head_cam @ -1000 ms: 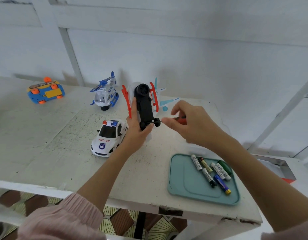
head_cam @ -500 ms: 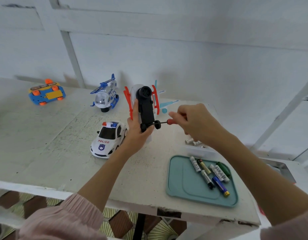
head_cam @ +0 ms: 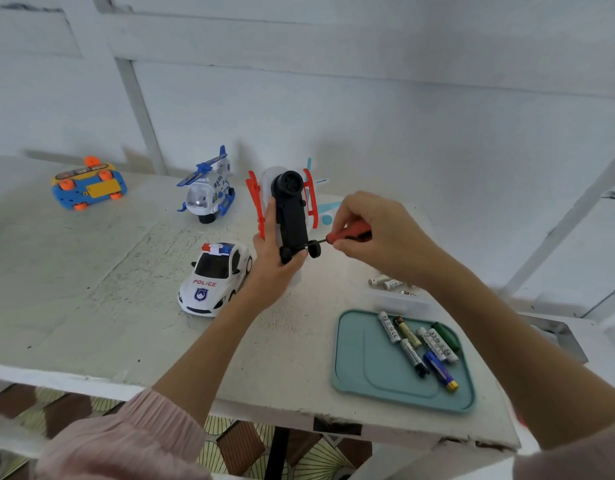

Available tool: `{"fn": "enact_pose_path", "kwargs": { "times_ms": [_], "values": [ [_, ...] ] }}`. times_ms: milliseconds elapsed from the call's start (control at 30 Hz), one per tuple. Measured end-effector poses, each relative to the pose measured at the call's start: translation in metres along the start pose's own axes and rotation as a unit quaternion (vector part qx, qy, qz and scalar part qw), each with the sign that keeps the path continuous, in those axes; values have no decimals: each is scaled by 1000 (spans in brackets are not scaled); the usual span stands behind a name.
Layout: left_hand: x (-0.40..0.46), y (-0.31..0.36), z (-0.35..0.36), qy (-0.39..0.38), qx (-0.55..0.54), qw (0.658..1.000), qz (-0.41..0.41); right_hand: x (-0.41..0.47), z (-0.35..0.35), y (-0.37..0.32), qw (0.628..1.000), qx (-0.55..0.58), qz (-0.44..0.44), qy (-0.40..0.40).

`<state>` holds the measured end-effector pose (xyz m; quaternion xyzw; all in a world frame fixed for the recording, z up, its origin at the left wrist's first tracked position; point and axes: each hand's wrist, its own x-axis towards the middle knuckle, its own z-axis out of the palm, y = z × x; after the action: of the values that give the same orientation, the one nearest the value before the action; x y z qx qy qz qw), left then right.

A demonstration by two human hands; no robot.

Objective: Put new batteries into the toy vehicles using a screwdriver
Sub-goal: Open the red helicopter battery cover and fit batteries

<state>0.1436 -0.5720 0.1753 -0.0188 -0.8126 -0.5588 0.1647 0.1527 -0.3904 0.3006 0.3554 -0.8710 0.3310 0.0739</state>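
My left hand (head_cam: 276,263) grips a toy helicopter (head_cam: 290,211) turned so its black underside with small wheels faces me; red skids flank it. My right hand (head_cam: 378,237) pinches a small red-handled screwdriver (head_cam: 347,236), its thin shaft pointing left at the lower end of the black underside by the wheels. Several batteries (head_cam: 420,341) lie on a teal tray (head_cam: 361,372) at the front right. A few more batteries (head_cam: 385,282) lie in a clear container behind the tray, partly hidden by my right forearm.
On the white table (head_cam: 91,289) stand a white police car (head_cam: 216,277) left of my left hand, a blue and white helicopter (head_cam: 209,188) behind it, and an upside-down blue and yellow toy car (head_cam: 88,185) at the far left. The table's front edge is chipped.
My right hand has shifted right, so the screwdriver's red handle now shows, then held steady with its tip at the toy. The left hand keeps the toy in place.
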Motion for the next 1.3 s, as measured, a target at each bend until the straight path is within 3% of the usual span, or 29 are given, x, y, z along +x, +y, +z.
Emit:
{"fn": "enact_pose_path", "kwargs": {
  "times_ms": [167,300,433,667,900,1000,1133,1300],
  "values": [
    [0,0,-2,9,-27,1000,4,0,0,-7,992,7,113,-50],
    [0,-2,-1,15,-27,1000,1,-1,2,-1,999,-2,33,-2],
    [0,-4,0,16,-29,999,9,-4,4,3,998,44,-25,-23],
    [-5,0,6,-13,20,999,27,-3,2,-7,992,72,102,-2],
    [-3,2,3,6,-5,1000,25,-10,-5,3,998,57,32,-8],
    [-4,1,2,4,10,1000,29,-12,-1,5,995,86,45,-8],
    [-3,2,3,8,6,1000,12,-10,-1,8,993,-53,99,-35],
    [-3,3,2,12,-12,1000,10,-11,2,16,1000,7,-1,2]
  ]
}}
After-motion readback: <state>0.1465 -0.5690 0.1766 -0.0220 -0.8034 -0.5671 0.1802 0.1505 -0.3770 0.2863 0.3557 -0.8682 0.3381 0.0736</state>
